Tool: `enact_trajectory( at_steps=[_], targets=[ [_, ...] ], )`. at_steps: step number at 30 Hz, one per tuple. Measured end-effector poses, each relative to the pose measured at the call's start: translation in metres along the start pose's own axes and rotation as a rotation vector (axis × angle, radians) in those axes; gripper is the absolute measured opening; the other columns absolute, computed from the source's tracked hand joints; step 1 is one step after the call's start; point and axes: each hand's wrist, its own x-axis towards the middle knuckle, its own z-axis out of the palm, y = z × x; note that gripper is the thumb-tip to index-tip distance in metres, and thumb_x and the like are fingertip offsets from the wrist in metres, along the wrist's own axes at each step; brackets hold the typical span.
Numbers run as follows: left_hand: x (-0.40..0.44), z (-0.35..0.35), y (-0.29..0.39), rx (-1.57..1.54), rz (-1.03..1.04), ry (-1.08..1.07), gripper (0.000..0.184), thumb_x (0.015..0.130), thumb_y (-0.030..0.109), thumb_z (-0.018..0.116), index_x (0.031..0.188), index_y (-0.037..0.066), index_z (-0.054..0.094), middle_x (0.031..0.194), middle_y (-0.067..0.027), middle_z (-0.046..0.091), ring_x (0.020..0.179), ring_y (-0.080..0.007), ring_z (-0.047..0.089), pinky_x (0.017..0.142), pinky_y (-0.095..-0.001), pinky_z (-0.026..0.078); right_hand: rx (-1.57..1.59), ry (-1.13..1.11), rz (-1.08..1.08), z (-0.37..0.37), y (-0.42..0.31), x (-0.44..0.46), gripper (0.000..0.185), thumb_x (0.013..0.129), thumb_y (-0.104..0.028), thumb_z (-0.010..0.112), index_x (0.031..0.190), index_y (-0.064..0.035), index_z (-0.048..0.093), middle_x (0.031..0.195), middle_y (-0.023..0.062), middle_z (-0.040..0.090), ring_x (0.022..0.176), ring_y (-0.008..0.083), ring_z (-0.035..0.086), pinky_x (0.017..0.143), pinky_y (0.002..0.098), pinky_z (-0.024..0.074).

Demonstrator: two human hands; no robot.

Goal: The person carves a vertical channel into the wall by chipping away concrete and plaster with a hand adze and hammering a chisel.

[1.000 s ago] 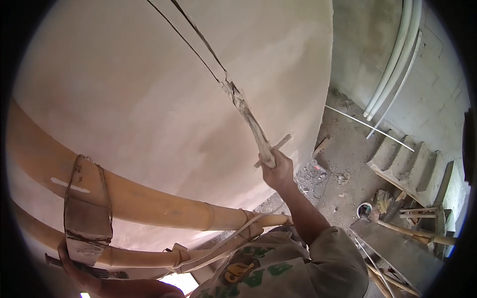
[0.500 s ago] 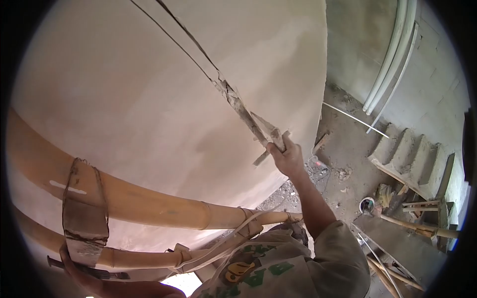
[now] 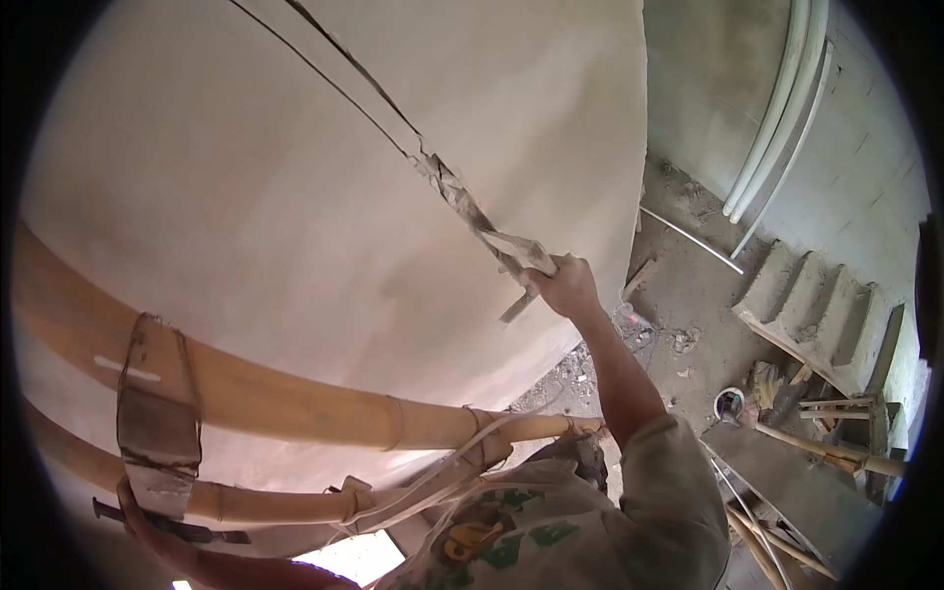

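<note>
My right hand (image 3: 562, 285) is closed around the lower end of a plaster-crusted wooden strip (image 3: 462, 202), held in front of the pale plastered wall (image 3: 295, 216). Two dark cords or straps (image 3: 359, 74) run from its upper end toward the top left. A short crosspiece (image 3: 518, 306) sticks out below my fingers. At the lower left, my left hand (image 3: 147, 536) is closed on a dark bar-shaped tool (image 3: 202, 532). Its fingertips reach the lower end of a short board (image 3: 162, 442), which is wired to a bamboo pole (image 3: 295, 398). Part of that hand's grip is hidden.
A second bamboo pole (image 3: 270, 506) runs below the first, with pale tubing (image 3: 433, 492) near the joint. On the right are white pipes (image 3: 792, 108), concrete steps (image 3: 811, 300), a bucket (image 3: 729, 403) and a board (image 3: 787, 482). Rubble (image 3: 575, 379) lies along the wall's foot.
My right hand has shifted slightly, and the strip has turned a little in its grip. The cords lean slightly farther left. My left hand stays at the board with the bar-shaped tool.
</note>
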Motion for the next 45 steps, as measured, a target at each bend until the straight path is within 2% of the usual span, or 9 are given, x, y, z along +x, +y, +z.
enact_trajectory(
  at_steps=[7,10,14,20,27,31,36,40,45],
  targets=[
    [-0.008,0.022,0.010,-0.117,-0.091,0.149,0.054,0.093,0.039,0.039,0.127,0.001,0.057,0.132,-0.0163,0.050,0.122,-0.0267,0.048,0.104,-0.0380,0.036,0.554,0.203,-0.166,-0.021,-0.025,-0.002,0.020,0.081,-0.018,0.064,0.086,0.0000,0.070,0.059,0.0157,0.062,0.053,0.0235,0.063,0.054,0.0348,0.0490],
    [-0.001,0.003,-0.008,0.084,0.093,0.088,0.054,0.093,0.040,0.041,0.129,0.002,0.055,0.133,-0.0157,0.049,0.121,-0.0268,0.048,0.105,-0.0384,0.036,0.062,-0.120,0.207,0.028,0.027,0.013,0.026,0.080,-0.024,0.063,0.086,0.0003,0.069,0.062,0.0185,0.063,0.056,0.0297,0.064,0.055,0.0378,0.0504],
    [0.008,-0.007,-0.007,-0.008,-0.014,0.085,0.054,0.093,0.039,0.041,0.131,0.004,0.054,0.136,-0.0144,0.048,0.123,-0.0262,0.047,0.106,-0.0387,0.034,-0.046,-0.038,0.088,0.011,0.045,0.001,0.027,0.078,-0.028,0.064,0.084,-0.0030,0.070,0.066,0.0216,0.064,0.063,0.0384,0.064,0.058,0.0422,0.0525],
    [-0.008,0.015,0.002,0.054,0.043,0.171,0.056,0.095,0.037,0.036,0.135,0.001,0.049,0.138,-0.0161,0.046,0.127,-0.0275,0.043,0.108,-0.0395,0.031,0.539,0.120,0.018,-0.039,-0.028,0.001,0.022,0.077,-0.018,0.066,0.084,0.0029,0.067,0.060,0.0159,0.061,0.056,0.0181,0.064,0.051,0.0325,0.0468],
    [0.016,-0.011,-0.045,-0.064,0.070,0.118,0.053,0.091,0.037,0.050,0.130,0.003,0.055,0.134,-0.0146,0.051,0.121,-0.0273,0.050,0.103,-0.0377,0.037,-0.108,-0.062,-0.045,0.020,0.045,0.014,0.029,0.077,-0.019,0.061,0.097,0.0006,0.069,0.072,0.0178,0.067,0.064,0.0327,0.066,0.063,0.0409,0.0518],
    [0.008,-0.003,-0.019,-0.083,-0.008,0.121,0.054,0.089,0.038,0.053,0.128,0.000,0.056,0.130,-0.0166,0.053,0.116,-0.0269,0.052,0.100,-0.0366,0.040,0.183,-0.010,0.144,-0.021,-0.003,0.004,0.030,0.078,-0.019,0.067,0.092,0.0072,0.066,0.064,0.0152,0.064,0.051,0.0197,0.060,0.052,0.0315,0.0482],
    [0.004,0.006,-0.010,-0.116,-0.008,0.140,0.054,0.092,0.038,0.048,0.125,-0.004,0.056,0.129,-0.0160,0.053,0.117,-0.0266,0.051,0.101,-0.0368,0.038,0.569,0.189,-0.119,-0.018,-0.024,0.013,0.015,0.083,-0.009,0.063,0.092,0.0000,0.069,0.061,0.0100,0.061,0.052,0.0138,0.058,0.050,0.0301,0.0468],
    [0.000,0.008,-0.003,-0.065,-0.020,0.075,0.054,0.093,0.038,0.045,0.125,-0.004,0.056,0.128,-0.0155,0.053,0.118,-0.0266,0.049,0.102,-0.0367,0.036,-0.323,-0.045,-0.377,0.018,0.033,0.015,0.020,0.084,-0.014,0.063,0.099,-0.0024,0.069,0.065,0.0130,0.064,0.057,0.0159,0.062,0.054,0.0289,0.0495],
    [0.004,0.010,-0.009,-0.160,-0.059,0.013,0.053,0.095,0.039,0.039,0.123,-0.002,0.056,0.123,-0.0143,0.054,0.114,-0.0260,0.050,0.101,-0.0365,0.036,0.154,-0.064,0.046,-0.033,-0.035,0.007,0.023,0.083,-0.018,0.064,0.099,-0.0014,0.069,0.067,0.0138,0.065,0.057,0.0170,0.063,0.054,0.0301,0.0496]
  ],
)
